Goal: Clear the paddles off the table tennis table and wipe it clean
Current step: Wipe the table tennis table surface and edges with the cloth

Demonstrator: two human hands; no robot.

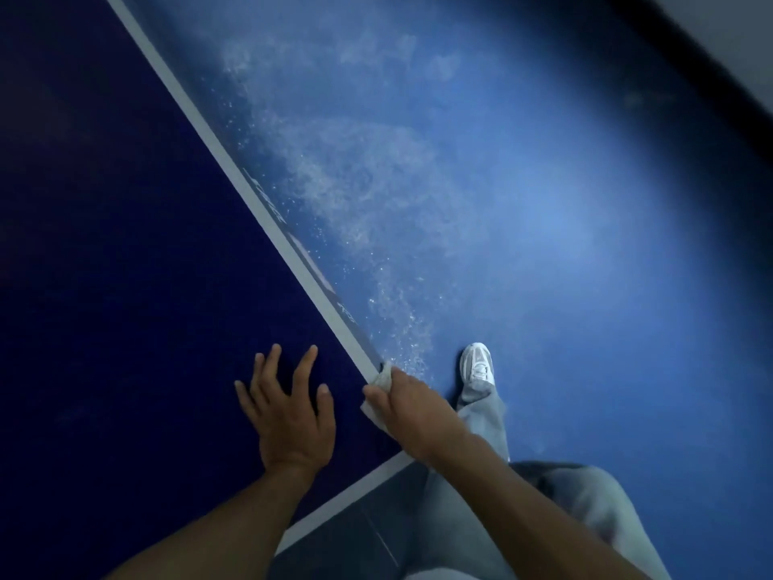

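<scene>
Table looks mid-wipe: left hand braces flat, fingers spread; right hand grips cloth on white border, next stroke likely along it

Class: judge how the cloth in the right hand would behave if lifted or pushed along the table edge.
The cloth is bunched under the right hand, so it is probably floppy and would droop if lifted. It looks thin, so likely light. Pushed along the table, it would probably slide and crumple, not roll.

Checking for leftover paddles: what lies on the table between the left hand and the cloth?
Nothing; the head view shows only bare tabletop between the left hand and the cloth.
</scene>
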